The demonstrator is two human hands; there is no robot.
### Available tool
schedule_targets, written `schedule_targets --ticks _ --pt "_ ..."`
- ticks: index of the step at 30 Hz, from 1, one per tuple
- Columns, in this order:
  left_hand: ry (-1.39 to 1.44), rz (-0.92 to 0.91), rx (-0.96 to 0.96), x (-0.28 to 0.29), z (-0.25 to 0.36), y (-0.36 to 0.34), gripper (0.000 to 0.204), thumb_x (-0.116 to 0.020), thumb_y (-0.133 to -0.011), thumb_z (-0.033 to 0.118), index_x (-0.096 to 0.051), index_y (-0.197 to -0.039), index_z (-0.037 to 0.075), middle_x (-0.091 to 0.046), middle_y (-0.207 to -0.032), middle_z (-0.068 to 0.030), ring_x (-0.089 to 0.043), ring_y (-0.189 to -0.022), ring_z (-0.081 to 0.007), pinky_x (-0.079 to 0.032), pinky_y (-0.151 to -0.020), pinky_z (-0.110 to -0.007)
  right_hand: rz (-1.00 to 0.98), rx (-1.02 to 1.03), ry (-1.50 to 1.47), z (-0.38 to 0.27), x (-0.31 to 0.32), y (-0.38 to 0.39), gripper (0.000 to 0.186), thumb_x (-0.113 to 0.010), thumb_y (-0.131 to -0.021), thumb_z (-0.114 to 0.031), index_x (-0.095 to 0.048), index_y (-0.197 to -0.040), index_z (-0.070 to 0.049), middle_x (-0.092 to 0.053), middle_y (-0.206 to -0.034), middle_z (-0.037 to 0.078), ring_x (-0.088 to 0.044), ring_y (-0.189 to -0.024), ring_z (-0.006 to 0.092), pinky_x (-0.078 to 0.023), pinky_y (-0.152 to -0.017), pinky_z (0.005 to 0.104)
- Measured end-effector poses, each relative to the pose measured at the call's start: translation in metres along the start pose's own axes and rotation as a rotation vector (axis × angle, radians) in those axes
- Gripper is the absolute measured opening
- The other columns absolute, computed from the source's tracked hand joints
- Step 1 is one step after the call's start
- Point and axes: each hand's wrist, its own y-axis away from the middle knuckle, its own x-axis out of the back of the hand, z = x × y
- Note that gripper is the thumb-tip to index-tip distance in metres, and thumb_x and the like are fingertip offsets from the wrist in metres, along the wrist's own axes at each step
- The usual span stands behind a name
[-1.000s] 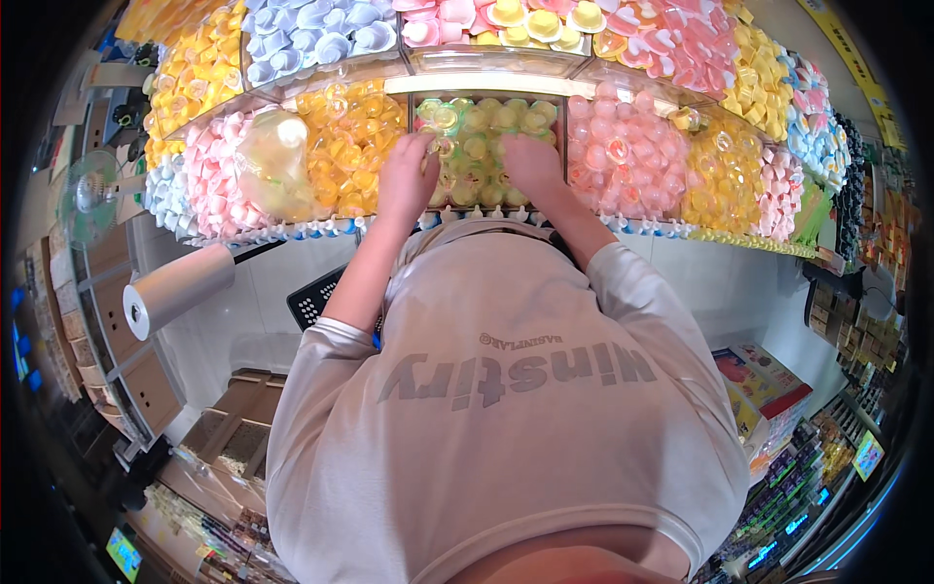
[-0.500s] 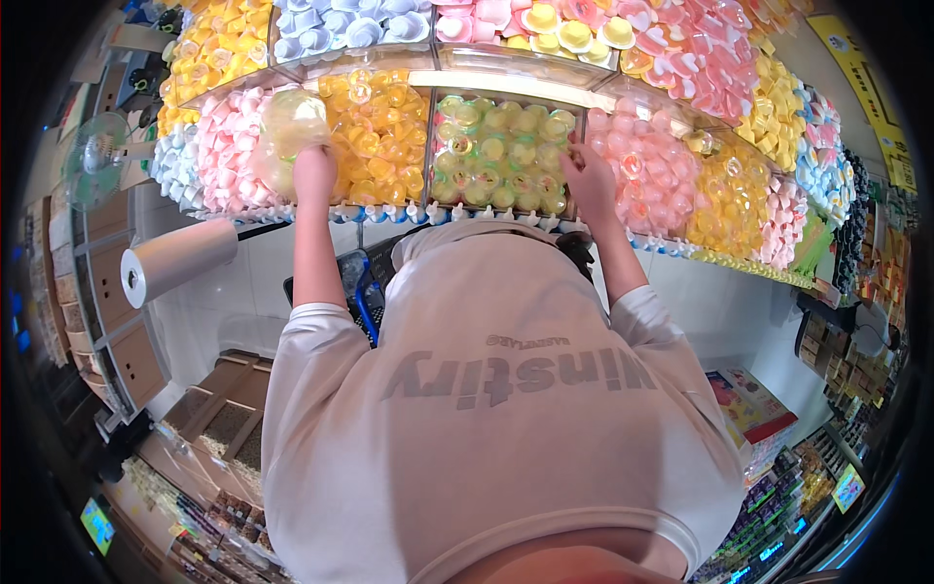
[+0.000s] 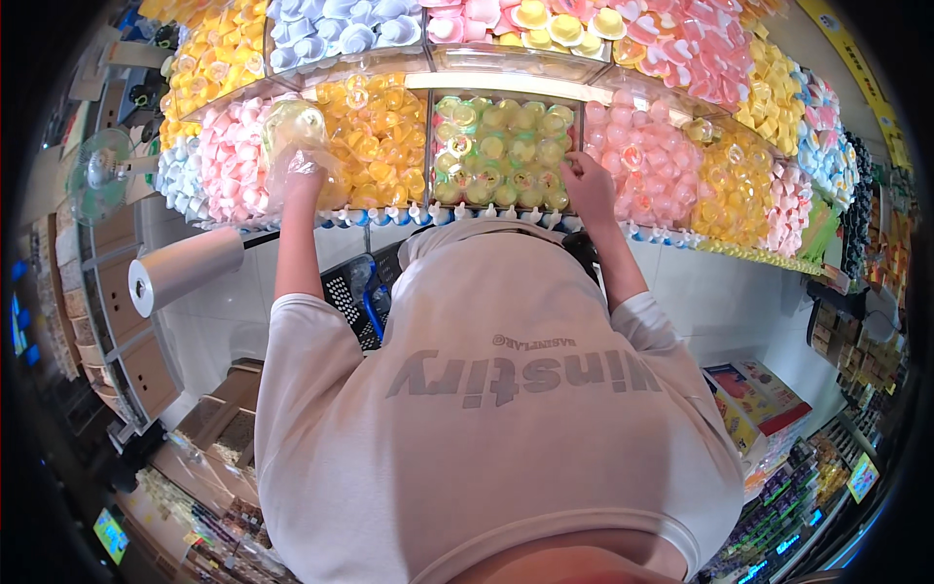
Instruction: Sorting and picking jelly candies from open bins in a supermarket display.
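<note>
My left hand (image 3: 299, 177) is closed on a clear plastic bag (image 3: 295, 125), whose film lies bunched over the fingers. Pale, greenish contents show dimly through it. The bag hangs over the seam between pink-wrapped sweets (image 3: 231, 161) and orange-yellow cups (image 3: 375, 141). My right hand (image 3: 591, 188) is curled with its fingertips together, at the right edge of a bin of green jelly cups (image 3: 506, 151). Whatever those fingers pinch, if anything, is hidden. Pink round cups (image 3: 640, 156) fill the bin just beyond that hand.
A higher row of bins holds light-blue (image 3: 355, 29), yellow and pink hat-shaped pieces. A roll of plastic bags (image 3: 190, 271) sticks out at left, below the counter. Under the bins stands a black basket with a blue handle (image 3: 372, 297). A fan (image 3: 102, 170) is at far left.
My left hand has shifted slightly left and down, and the bag has sunk and crumpled around its fingers. The right hand stays by the green cups, nearly unmoved.
</note>
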Motion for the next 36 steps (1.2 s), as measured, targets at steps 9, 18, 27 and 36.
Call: schedule_targets --ticks 9,18,27,36 --pt "0.067 -0.068 0.042 0.001 -0.005 -0.003 0.038 -0.073 -0.081 0.016 -0.070 -0.117 0.005 -0.070 -0.117 -0.0203 -0.067 -0.110 -0.0351 -0.053 -0.095 -0.045 -0.018 0.047 -0.019 -0.002 -0.005 0.001 0.027 -0.072 -0.087 -0.026 -0.073 -0.105 -0.006 -0.071 -0.077 0.016 -0.070 -0.072 0.0322 -0.054 -0.067 0.0411" --pt "-0.031 -0.167 -0.134 0.012 -0.012 -0.011 0.042 -0.075 -0.081 0.023 -0.070 -0.120 0.008 -0.069 -0.121 -0.0178 -0.066 -0.112 -0.0337 -0.051 -0.098 -0.045 -0.051 0.070 -0.038 -0.006 -0.011 0.001 0.027 -0.072 -0.089 -0.028 -0.073 -0.105 -0.006 -0.071 -0.078 0.015 -0.070 -0.072 0.0307 -0.054 -0.066 0.0399" --pt "-0.062 -0.167 -0.077 0.017 -0.012 -0.009 0.046 -0.075 -0.081 0.028 -0.069 -0.122 0.009 -0.068 -0.122 -0.0188 -0.065 -0.113 -0.0354 -0.051 -0.097 -0.046 -0.060 0.051 -0.044 -0.004 -0.013 0.003 0.027 -0.072 -0.088 -0.027 -0.073 -0.106 -0.006 -0.071 -0.079 0.015 -0.070 -0.074 0.0309 -0.054 -0.067 0.0404" --pt "0.040 -0.137 -0.151 0.058 -0.006 0.016 0.047 -0.080 -0.078 0.027 -0.070 -0.119 0.007 -0.070 -0.118 -0.0187 -0.067 -0.108 -0.0360 -0.053 -0.093 -0.045 -0.052 0.087 -0.060 -0.002 -0.018 0.000 0.029 -0.072 -0.089 -0.023 -0.071 -0.108 -0.002 -0.067 -0.073 0.012 -0.066 -0.066 0.0216 -0.051 -0.063 0.0336"
